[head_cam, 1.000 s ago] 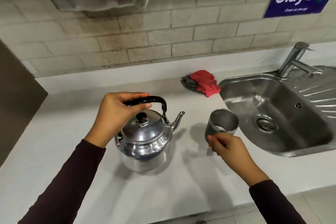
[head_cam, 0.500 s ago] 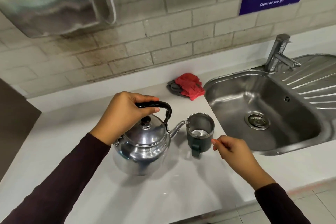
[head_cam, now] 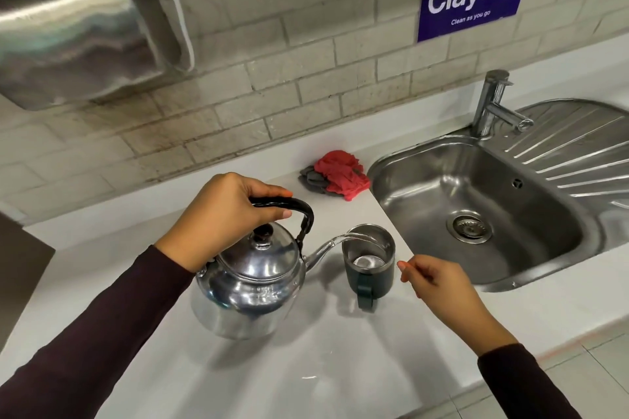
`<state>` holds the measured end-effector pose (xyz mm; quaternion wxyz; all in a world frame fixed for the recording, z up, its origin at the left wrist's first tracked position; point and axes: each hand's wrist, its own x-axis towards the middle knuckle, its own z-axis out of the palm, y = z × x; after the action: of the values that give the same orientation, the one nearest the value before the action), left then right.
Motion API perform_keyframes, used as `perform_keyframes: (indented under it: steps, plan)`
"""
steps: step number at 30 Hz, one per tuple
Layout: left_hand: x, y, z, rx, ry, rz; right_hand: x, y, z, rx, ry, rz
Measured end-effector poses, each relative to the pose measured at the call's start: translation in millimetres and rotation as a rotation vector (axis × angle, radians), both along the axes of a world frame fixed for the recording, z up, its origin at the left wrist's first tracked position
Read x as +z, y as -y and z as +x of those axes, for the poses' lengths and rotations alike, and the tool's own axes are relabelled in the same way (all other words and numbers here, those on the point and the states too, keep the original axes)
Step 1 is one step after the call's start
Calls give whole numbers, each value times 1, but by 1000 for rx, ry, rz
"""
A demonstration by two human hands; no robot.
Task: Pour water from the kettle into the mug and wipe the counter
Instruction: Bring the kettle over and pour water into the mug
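Kettle (head_cam: pixel 248 286) by its handle in closed left hand (head_cam: pixel 221 214), spout over mug (head_cam: pixel 369 260); right hand (head_cam: pixel 439 282) loosely curled, empty, beside mug.

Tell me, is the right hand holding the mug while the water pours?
No, the right hand hovers just beside the mug, fingers apart from its wall, while the left hand tips the kettle.
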<state>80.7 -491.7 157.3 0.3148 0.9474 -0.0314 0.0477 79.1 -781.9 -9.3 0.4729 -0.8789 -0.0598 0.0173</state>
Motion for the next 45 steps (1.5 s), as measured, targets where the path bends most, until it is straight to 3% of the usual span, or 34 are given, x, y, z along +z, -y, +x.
perform_keyframes:
  steps: [14, 45]
  plan:
    - [17, -12, -2, -74, -38, 144, 0, -8, 0, -22, 22, -22]
    - [32, -12, 0, -13, -104, 234, -1, -17, 2, -7, 26, -38]
